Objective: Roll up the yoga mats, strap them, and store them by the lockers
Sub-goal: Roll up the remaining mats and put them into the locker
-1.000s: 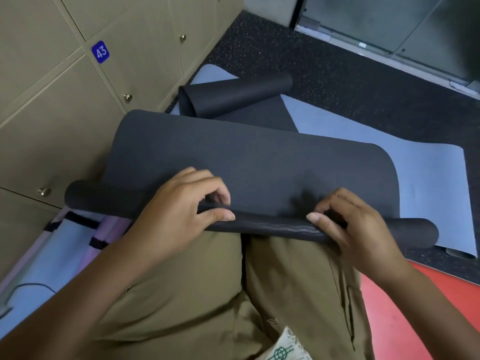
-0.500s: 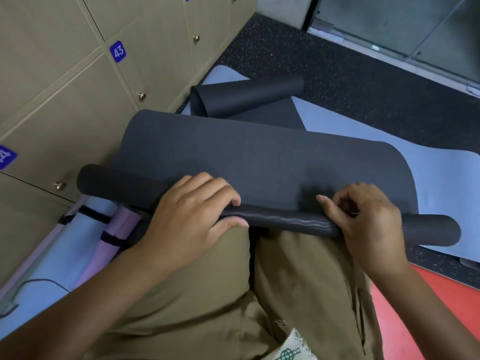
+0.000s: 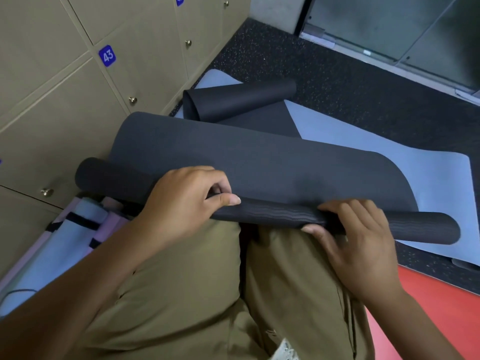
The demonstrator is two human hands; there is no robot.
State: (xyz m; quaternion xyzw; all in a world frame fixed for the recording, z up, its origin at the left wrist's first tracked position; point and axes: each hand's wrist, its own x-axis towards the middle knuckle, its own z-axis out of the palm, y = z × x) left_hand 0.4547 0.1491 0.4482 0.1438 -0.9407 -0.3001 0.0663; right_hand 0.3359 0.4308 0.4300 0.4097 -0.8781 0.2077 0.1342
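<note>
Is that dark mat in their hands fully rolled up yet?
Partly rolled: the dark mat has a thin roll under both hands, the rest lying spread.

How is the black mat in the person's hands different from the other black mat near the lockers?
The held black mat is rolled tightly at its near end, gripped by the left hand and right hand. The far black mat curls loosely, untouched, on the blue mat. Both remain partly unrolled, without straps.

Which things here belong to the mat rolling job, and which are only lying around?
Job things:
- dark mat, roll gripped by left hand and right hand
- grey-blue mat
- half-rolled black mat
- strapped pastel mats
- lockers

Only there:
- red floor
- glass door
</note>
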